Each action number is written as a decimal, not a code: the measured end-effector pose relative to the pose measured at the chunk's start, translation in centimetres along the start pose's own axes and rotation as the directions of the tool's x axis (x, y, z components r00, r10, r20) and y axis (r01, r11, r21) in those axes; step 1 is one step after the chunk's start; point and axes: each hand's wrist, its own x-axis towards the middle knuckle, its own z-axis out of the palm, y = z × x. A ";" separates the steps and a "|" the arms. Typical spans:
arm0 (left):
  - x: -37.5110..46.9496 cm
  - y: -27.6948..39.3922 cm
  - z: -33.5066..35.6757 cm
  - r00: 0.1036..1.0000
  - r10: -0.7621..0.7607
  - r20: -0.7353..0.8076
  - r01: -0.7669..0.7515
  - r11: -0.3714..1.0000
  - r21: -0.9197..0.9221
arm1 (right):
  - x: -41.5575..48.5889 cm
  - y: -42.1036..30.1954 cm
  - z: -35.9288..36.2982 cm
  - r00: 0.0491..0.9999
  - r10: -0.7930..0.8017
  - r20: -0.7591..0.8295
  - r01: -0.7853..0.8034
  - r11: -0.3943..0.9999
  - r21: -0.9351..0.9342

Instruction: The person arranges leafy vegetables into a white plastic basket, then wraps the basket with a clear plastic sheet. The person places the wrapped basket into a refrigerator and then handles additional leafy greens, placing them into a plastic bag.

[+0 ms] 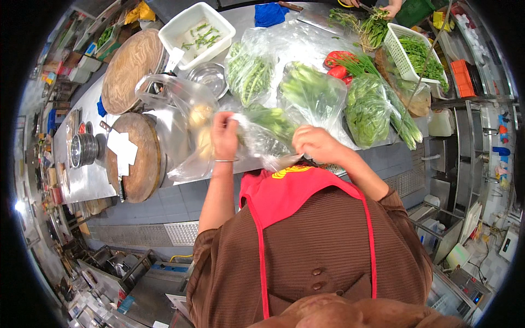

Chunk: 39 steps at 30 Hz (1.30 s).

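Both hands are at a clear plastic bag [266, 149] with leafy greens [272, 123] in it, at the table's near edge. My left hand [224, 134], with a bangle on the wrist, pinches its left side. The right side is gripped by my right hand [313, 141]. Left of my left hand, another clear bag [180, 119] holds pale round vegetables [201, 114]. Beyond my hands lie a bag of green pods [250, 76] and a bag of leafy stalks [307, 88]. Bagged lettuce-like greens [368, 110] rest to the right.
Round wooden chopping boards [141, 164], a cleaver [123, 147] and stacked steel bowls [84, 149] stand at left. A white tub [197, 35] and steel bowl [209, 78] are behind. Red peppers [338, 65], scallions [404, 119] and a basket [414, 53] lie right. Another person's hand [391, 9] holds greens.
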 end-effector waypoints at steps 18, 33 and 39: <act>3.2 9.1 0.2 0.972 0.212 -0.101 -0.215 0.976 -0.018 | -1.3 -2.8 -6.7 0.724 0.544 -0.424 -0.627 0.775 -0.077; 3.4 13.6 -0.2 0.986 0.165 -0.029 -0.168 0.975 -0.146 | 2.6 -6.2 1.6 0.895 0.079 0.439 -0.193 0.956 0.222; -0.9 14.3 1.3 0.629 0.776 0.045 -0.766 0.609 0.204 | 2.6 -6.4 0.2 0.892 0.041 0.451 -0.132 0.976 0.173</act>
